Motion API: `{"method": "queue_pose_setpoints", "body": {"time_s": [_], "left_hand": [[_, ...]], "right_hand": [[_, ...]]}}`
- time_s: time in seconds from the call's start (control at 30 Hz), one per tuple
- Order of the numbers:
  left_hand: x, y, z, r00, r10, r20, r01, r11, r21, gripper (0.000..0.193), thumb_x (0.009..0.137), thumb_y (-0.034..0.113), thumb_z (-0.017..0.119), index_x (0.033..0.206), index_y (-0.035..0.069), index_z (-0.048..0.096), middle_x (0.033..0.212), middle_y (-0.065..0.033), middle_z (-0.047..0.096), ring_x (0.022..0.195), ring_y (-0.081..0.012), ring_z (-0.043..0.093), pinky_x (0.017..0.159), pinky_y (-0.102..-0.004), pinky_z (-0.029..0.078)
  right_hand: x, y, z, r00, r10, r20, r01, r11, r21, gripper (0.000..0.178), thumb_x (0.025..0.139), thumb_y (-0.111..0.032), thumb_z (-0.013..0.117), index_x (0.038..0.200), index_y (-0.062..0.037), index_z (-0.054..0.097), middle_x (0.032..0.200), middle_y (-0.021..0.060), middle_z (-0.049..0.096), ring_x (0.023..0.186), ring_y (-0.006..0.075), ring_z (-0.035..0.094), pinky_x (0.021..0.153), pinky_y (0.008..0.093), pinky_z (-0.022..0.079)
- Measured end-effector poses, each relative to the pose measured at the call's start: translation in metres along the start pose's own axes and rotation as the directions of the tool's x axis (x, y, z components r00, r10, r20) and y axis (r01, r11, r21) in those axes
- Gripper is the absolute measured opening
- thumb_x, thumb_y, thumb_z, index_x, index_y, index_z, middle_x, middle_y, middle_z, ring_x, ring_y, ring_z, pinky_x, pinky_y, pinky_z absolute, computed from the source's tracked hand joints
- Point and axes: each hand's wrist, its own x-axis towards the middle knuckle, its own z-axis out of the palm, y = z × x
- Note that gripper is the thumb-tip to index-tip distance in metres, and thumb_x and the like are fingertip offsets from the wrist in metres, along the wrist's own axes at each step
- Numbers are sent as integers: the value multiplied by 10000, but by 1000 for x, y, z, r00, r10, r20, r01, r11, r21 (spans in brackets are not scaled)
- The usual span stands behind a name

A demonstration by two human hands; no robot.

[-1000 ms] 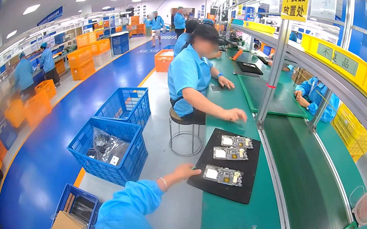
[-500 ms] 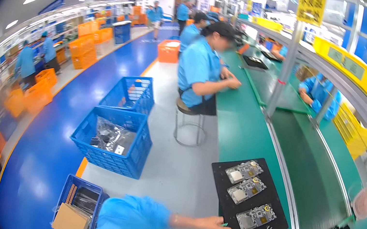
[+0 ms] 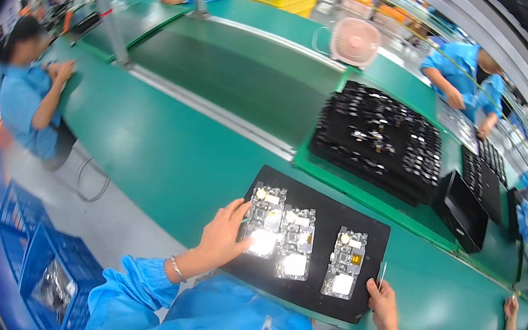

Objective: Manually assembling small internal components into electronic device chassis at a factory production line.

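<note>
On the flat black rectangular mat (image 3: 321, 260), the rightmost grey oblong circuit board (image 3: 345, 264) lies long axis toward us, just left of our nearer right grip (image 3: 383, 303), which pinches slim metal tweezers (image 3: 383, 272); whether our left grip (image 3: 221, 234) clasps the mat's left edge we cannot tell.

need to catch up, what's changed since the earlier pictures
The black mat has come closer along the green bench, away from the co-worker. The right hand, apart from the mat at first, is now at its right edge. The co-worker's outstretched arm has drawn back. Unchanged: left hand at the mat's edge, three circuit boards on it, tweezers in the right hand.
</note>
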Motion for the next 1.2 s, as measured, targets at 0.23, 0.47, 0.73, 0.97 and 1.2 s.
{"method": "queue_pose_setpoints", "body": {"time_s": [0.23,0.47,0.73,0.97,1.2], "left_hand": [[39,23,34,984,160,77,-167,982,89,615,710,347,654,1186,26,433,1199,-199,406,956,-346,471,765,-394,443],[39,24,32,984,151,91,-151,989,-3,567,711,279,674,1165,28,446,1153,-154,421,962,-304,499,757,-361,457],[140,37,11,938,344,29,-334,926,-176,331,783,207,595,1057,35,525,1062,-135,521,944,-312,533,777,-367,452],[254,54,57,916,363,-169,-367,930,6,189,789,199,576,915,58,583,932,-112,569,803,-297,541,719,-367,443],[219,57,31,961,269,-58,-275,946,-173,134,757,189,616,828,76,601,721,-75,586,682,-259,538,621,-357,432]], "right_hand": [[-77,-44,58,728,-676,113,452,350,-820,743,585,-397,762,1153,-29,455,1218,220,359,1015,355,462,752,377,459],[-36,-44,129,525,-803,282,673,189,-715,561,652,-310,713,1113,-67,506,1020,89,518,771,243,527,647,300,460],[-18,-57,129,609,-776,165,632,350,-692,430,710,-205,665,1093,-80,514,964,93,541,738,257,546,620,325,469],[-27,-55,106,727,-683,68,636,634,-441,267,763,-24,570,1029,-48,559,913,141,579,826,302,568,699,355,473],[-6,-76,75,960,-248,132,266,954,-142,275,799,-109,590,1067,-60,550,973,117,601,836,191,609,683,281,481]]}}
